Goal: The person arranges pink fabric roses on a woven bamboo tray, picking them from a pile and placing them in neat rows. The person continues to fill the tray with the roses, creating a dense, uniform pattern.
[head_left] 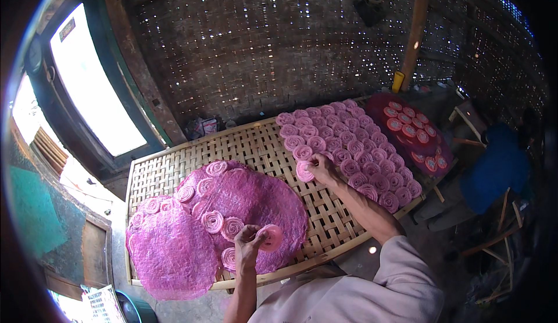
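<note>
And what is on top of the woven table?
Round pink sheets and pink rosettes, many in close rows, lie there; the woven surface directly beneath them is covered.

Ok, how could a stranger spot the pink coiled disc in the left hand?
Find the pale woven table, then the right of two round magenta sheets toward its left end. Over that sheet's near part, the left hand holds the pink coiled disc; neighbouring discs lie on the sheet, this one is gripped.

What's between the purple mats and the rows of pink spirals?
Bare woven tabletop, seen in the head view. The right hand is at a pink spiral on the edge of the rows.
</note>
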Action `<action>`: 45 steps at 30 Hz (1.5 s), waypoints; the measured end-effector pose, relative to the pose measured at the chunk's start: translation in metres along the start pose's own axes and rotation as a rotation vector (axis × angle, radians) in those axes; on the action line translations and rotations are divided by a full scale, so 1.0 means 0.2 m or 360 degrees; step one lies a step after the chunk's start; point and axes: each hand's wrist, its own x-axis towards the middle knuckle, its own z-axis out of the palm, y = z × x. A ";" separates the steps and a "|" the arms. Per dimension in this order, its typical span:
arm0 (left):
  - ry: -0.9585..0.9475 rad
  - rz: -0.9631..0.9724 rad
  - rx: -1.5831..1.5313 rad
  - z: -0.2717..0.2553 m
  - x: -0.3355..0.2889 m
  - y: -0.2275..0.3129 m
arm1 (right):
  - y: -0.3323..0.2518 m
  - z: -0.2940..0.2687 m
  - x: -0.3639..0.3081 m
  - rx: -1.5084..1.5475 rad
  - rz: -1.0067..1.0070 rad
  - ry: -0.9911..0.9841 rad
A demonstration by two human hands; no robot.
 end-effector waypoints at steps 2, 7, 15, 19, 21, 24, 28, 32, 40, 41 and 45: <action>0.0066 0.0024 0.0058 -0.05 -0.04 0.00 | -0.16 -0.01 0.01 -0.0420 -0.0076 0.0006; 0.0127 0.0080 0.0007 0.00 -0.08 0.05 | -0.36 -0.03 -0.20 -0.0762 -0.0630 0.0363; -0.0011 0.0306 0.0492 0.12 0.04 0.07 | -0.36 0.19 -0.74 0.0913 0.0316 -0.0793; 0.0315 0.0883 0.2196 -0.20 0.07 0.13 | -0.19 -0.03 -0.50 0.0380 0.0066 -0.0350; 0.0119 0.0947 0.2373 -0.34 0.08 0.11 | -0.19 -0.20 -0.40 -0.0209 -0.0014 -0.0149; -0.0118 0.0896 0.2465 -0.30 0.10 0.20 | -0.05 -0.30 -0.26 -0.0577 0.0068 0.0058; -0.0216 0.0781 0.2386 -0.26 0.09 0.27 | -0.03 -0.33 -0.24 -0.0887 -0.0212 0.0354; -0.0198 0.0564 0.1983 -0.24 0.04 0.32 | -0.18 -0.25 -0.39 -0.0916 -0.0437 0.0534; -0.0273 0.0172 0.0647 0.00 -0.07 0.27 | -0.58 0.28 -0.95 0.1154 0.0147 -0.1042; -0.0265 0.0147 0.0420 -0.01 -0.08 0.25 | -0.59 0.27 -0.93 0.1087 0.0248 -0.1083; -0.0098 0.0813 0.2066 -0.21 -0.21 0.30 | -0.47 0.08 -0.69 0.0736 0.0047 -0.0905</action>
